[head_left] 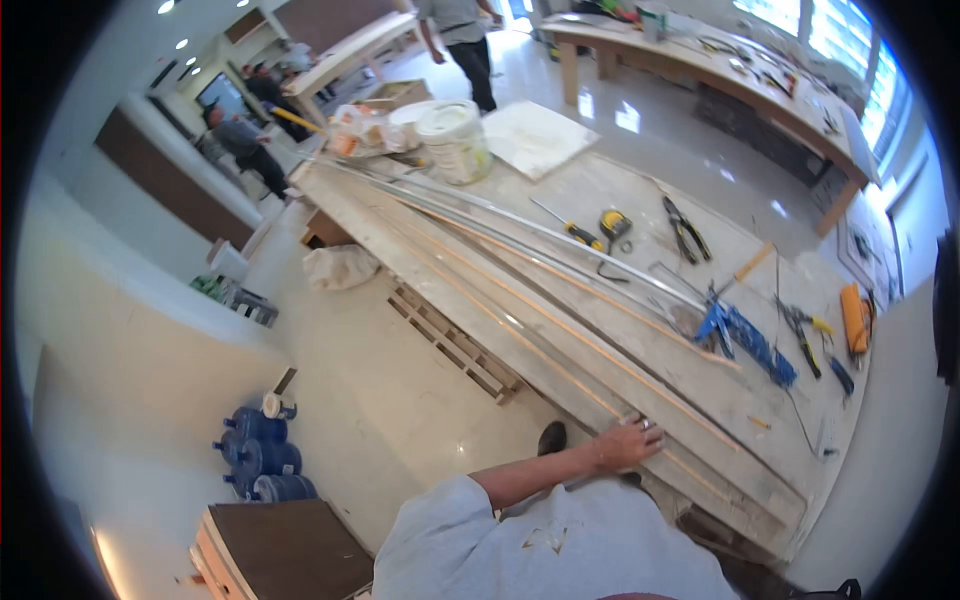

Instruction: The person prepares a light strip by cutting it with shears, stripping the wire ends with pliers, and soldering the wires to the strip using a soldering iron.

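My left hand (630,444) is at the near edge of the long workbench (600,325), its fingers curled over a long narrow trim strip (545,362). The strip has a copper-coloured line along it and runs on past both sides of the hand. Beside it lie more long strips (640,372) and a silver metal bar (560,243), all lengthwise on the bench. My right hand is out of view.
On the bench are a screwdriver (568,225), tape measure (614,225), black pliers (685,230), blue caulking gun (745,342), orange-handled tool (854,318) and white bucket (453,142). Water jugs (262,457) and a pallet (450,342) are on the floor. A person (465,45) stands beyond.
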Motion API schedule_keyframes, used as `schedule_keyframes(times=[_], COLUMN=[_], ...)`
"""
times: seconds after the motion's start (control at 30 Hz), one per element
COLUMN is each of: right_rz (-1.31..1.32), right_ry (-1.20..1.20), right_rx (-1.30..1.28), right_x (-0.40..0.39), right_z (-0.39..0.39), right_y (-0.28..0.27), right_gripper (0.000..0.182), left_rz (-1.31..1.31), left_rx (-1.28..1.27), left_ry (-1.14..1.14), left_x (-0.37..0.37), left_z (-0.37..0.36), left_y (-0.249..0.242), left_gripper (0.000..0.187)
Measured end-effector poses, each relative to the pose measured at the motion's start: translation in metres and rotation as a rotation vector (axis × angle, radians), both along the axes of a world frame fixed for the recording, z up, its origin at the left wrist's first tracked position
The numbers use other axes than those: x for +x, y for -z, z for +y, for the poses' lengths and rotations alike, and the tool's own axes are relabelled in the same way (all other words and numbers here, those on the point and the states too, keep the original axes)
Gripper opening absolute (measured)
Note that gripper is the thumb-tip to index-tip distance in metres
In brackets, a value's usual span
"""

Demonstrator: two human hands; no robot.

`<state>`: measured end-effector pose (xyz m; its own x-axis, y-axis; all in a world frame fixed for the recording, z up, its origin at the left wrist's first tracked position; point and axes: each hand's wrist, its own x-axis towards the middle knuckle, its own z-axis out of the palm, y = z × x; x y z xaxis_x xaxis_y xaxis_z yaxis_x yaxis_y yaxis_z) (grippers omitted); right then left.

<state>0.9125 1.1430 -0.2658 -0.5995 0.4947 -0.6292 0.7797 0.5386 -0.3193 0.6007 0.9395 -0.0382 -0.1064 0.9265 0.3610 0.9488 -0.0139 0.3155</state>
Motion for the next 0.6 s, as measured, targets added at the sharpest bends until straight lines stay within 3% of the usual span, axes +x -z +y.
schedule_keyframes(times=[0.17,0.3,0.4,0.47,0.6], right_rz=[0.004,0.016,0.024,0.040,0.095], right_ry=[0.035,0.035,0.040,0.021,-0.009], right_rx=[-0.017,-0.033,-0.035,-0.028,-0.004], right_x=[0.045,0.068,0.095,0.104,0.137], right_z=[-0.021,-0.041,-0.060,-0.069,-0.091], right_y=[0.001,-0.001,0.003,0.002,0.050], right_gripper=[0.034,0.034,0.034,0.033,0.033], left_rz=[-0.035,0.063,0.205,0.006,0.024], left_rx=[-0.080,0.124,0.033,0.114,-0.036], left_ry=[0.064,-0.115,-0.320,-0.274,-0.196], left_x=[-0.001,-0.010,-0.059,-0.093,-0.115], left_z=[-0.002,-0.019,-0.019,-0.008,0.000], left_y=[-0.012,-0.006,-0.038,-0.050,-0.072], left_gripper=[0.036,0.038,0.042,0.037,0.034])
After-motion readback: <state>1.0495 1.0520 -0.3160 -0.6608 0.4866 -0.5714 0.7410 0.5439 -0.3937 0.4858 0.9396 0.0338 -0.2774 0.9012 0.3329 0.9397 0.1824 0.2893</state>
